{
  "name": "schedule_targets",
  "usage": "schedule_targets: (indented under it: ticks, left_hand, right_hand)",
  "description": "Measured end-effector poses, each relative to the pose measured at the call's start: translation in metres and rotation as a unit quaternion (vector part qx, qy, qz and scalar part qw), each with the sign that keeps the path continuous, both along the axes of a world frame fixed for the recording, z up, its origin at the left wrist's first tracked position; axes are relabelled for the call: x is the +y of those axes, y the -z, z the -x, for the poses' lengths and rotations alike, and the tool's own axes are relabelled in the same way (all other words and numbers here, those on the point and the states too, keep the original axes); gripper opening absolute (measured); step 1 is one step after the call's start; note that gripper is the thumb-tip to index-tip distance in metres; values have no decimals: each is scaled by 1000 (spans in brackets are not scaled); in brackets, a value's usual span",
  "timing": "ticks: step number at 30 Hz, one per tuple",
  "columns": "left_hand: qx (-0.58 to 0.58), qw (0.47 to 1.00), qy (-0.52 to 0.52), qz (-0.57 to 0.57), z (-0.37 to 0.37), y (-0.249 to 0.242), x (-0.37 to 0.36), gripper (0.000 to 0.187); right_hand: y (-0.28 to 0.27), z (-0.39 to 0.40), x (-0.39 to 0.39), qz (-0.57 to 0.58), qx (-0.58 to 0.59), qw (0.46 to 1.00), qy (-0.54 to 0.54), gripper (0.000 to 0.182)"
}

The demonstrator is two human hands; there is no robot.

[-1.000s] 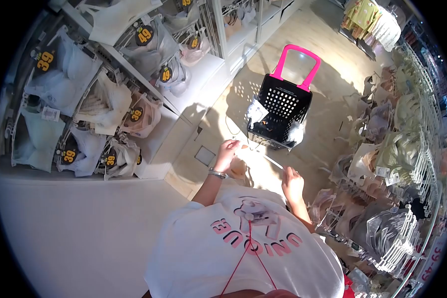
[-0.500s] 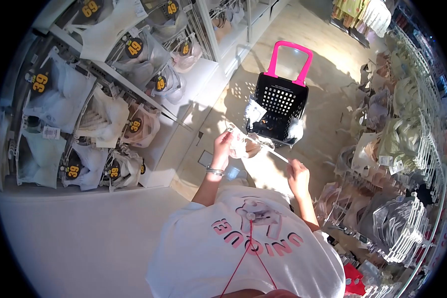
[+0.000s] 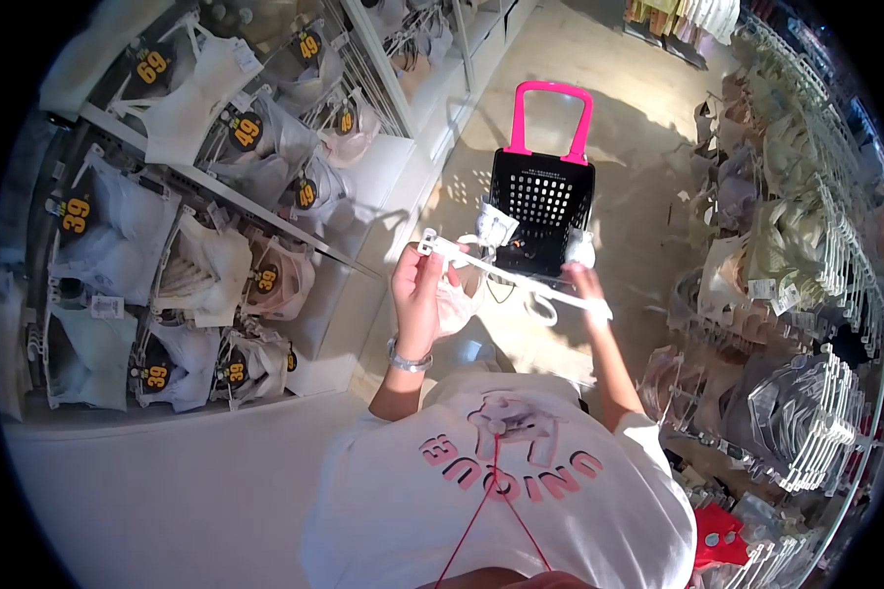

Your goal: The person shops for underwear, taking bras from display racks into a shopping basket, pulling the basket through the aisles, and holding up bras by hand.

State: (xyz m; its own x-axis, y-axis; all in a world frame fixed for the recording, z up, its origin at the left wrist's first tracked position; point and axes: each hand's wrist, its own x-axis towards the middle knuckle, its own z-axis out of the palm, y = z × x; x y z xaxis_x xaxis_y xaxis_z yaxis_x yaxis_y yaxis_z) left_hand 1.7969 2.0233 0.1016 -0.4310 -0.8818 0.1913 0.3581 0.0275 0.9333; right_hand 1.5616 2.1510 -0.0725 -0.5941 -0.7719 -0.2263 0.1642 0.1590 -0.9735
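Observation:
A pale pink bra (image 3: 459,306) hangs from a long white hanger (image 3: 501,272) in front of my chest. My left hand (image 3: 417,299) is closed around the bra at the hanger's left end, where a clip shows above the thumb. My right hand (image 3: 589,287) is at the hanger's right end, smeared by motion, so its grip cannot be made out. A white loop (image 3: 541,310), perhaps a strap, dangles below the hanger near that end.
A black shopping basket (image 3: 543,196) with a pink handle (image 3: 552,88) stands on the floor ahead, white items at its near corners. Bras with price tags (image 3: 247,129) fill the shelves on the left. A rack of hanging bras (image 3: 791,412) lines the right.
The hanger has come up closer to me and shows more fully. My left hand has moved left and turned, and my right hand has risen toward the basket.

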Motion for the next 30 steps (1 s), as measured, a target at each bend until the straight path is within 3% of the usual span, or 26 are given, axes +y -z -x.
schedule_targets:
  ticks: [1,3,5,7,9,10,11,13,15,17,20,21,23,25,30]
  left_hand:
    - [3,1000,16,-5,-1,-12,4,18]
    - [8,999,40,-16,-7,-33,11,18]
    - [27,998,47,-27,-12,-49,19,20]
    - [35,997,38,-54,-15,-54,28,22]
    - [30,998,18,-49,-27,-55,27,24]
    - [27,998,9,-57,-34,-51,25,24]
    - [24,997,1,-68,-40,-47,23,24]
    - [31,996,-21,-75,-40,-44,31,23]
    - [47,994,-50,-84,-45,-39,30,22]
    - [67,990,-80,-93,-51,-27,25,21]
    - [98,978,-148,-112,-62,-14,18,19]
    - [103,971,-172,-128,-62,-11,15,19]
    - [105,970,-199,-94,-65,-4,4,18]
    - [102,952,-269,-106,-55,-9,-1,15]
    - [122,948,-277,-97,-45,12,-17,15]
  right_hand:
    - [23,-8,-21,-91,-28,995,-34,74]
    - [122,-27,-71,-123,8,986,-113,79]
    - [36,-67,-76,-166,-276,924,-206,76]
    - [99,-82,-100,-41,-430,863,-263,72]
    - [98,-104,-110,93,-534,814,-207,63]
    - [42,-105,-98,110,-521,830,-165,44]
    - [56,-96,-100,164,-614,754,-167,30]
    - [65,-66,-91,148,-562,802,-135,20]
    - [75,-41,-90,216,-584,774,-118,22]
    - [54,-20,-76,186,-558,803,-96,23]
    - [61,22,-58,219,-553,798,-102,25]
    - [47,23,-48,190,-484,854,-9,24]
    - [42,44,-36,256,-451,852,-73,21]
    - [-20,29,-29,233,-369,899,25,15]
    - [-96,8,-14,312,-284,907,-10,16]
